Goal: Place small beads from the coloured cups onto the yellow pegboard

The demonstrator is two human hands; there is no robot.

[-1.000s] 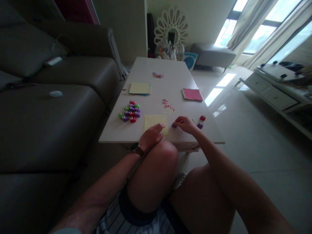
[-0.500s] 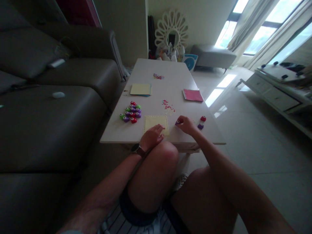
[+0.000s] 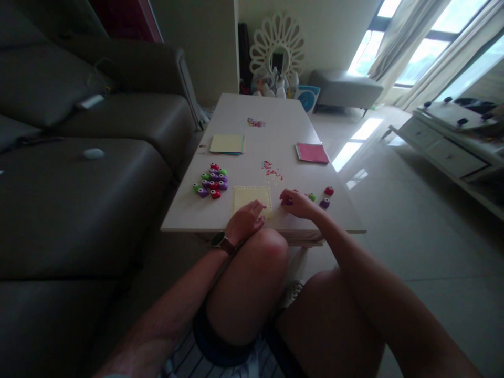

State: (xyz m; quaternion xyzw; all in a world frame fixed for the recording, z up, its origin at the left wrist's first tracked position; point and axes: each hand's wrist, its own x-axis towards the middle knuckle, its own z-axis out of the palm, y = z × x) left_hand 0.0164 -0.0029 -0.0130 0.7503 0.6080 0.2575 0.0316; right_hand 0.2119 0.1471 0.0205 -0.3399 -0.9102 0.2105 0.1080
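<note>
A yellow paper square (image 3: 249, 197) with a row of small marks along its edges lies near the table's front edge. Resting on its lower part, my left hand (image 3: 246, 219) has its fingers stretched out and holds nothing. Just right of the paper, my right hand (image 3: 298, 203) is curled over a small purple craft punch (image 3: 289, 201), which is mostly hidden under the fingers. Beside that hand sit a green punch (image 3: 312, 197), a red punch (image 3: 329, 191) and another purple punch (image 3: 325, 203). Behind the paper lie tiny red and white paper bits (image 3: 271, 170).
Several red, green and purple punches (image 3: 213, 181) are grouped at the left of the white table (image 3: 275, 113). Farther back are a yellow paper stack (image 3: 227, 143), a pink paper stack (image 3: 312, 153) and colourful bits (image 3: 255, 123). A dark sofa (image 3: 98, 168) stands at the left.
My right hand has shifted slightly left and its fingers now cover more of the purple punch. The green punch beside it has come into view. My left hand stays put.
</note>
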